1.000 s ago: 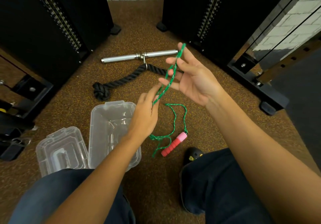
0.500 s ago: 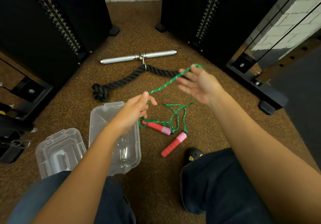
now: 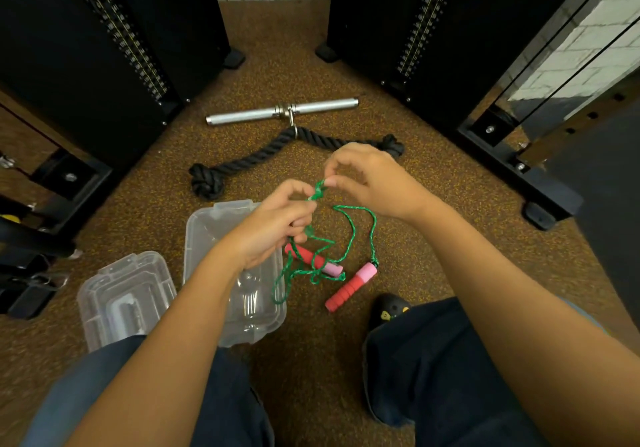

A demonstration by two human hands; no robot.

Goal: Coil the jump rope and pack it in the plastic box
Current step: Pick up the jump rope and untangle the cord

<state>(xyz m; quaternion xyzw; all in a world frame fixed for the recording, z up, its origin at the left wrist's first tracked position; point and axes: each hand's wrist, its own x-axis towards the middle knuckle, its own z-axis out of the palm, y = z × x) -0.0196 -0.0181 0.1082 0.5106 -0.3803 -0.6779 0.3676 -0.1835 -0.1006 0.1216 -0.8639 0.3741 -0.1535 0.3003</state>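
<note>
The green jump rope (image 3: 349, 235) hangs in loose loops between my hands and the floor. Its two red and pink handles lie on the floor: one handle (image 3: 350, 286) sits to the right, the other handle (image 3: 313, 260) lies partly under my left hand. My left hand (image 3: 277, 224) is closed around a bunch of the cord. My right hand (image 3: 367, 178) pinches the cord's upper end just above the left hand. The clear plastic box (image 3: 207, 235) stands open on the floor, partly hidden by my left forearm.
The box's clear lid (image 3: 124, 299) lies to its left. A thick black rope attachment (image 3: 256, 157) and a steel bar (image 3: 282, 111) lie further ahead. Black weight-stack machines stand on both sides. My knees and a dark shoe (image 3: 389, 308) are near the bottom.
My hands have come together: the right hand moved left and down toward the left hand, and the stretch of cord between them has shortened into a small bunch. The second handle came into sight.
</note>
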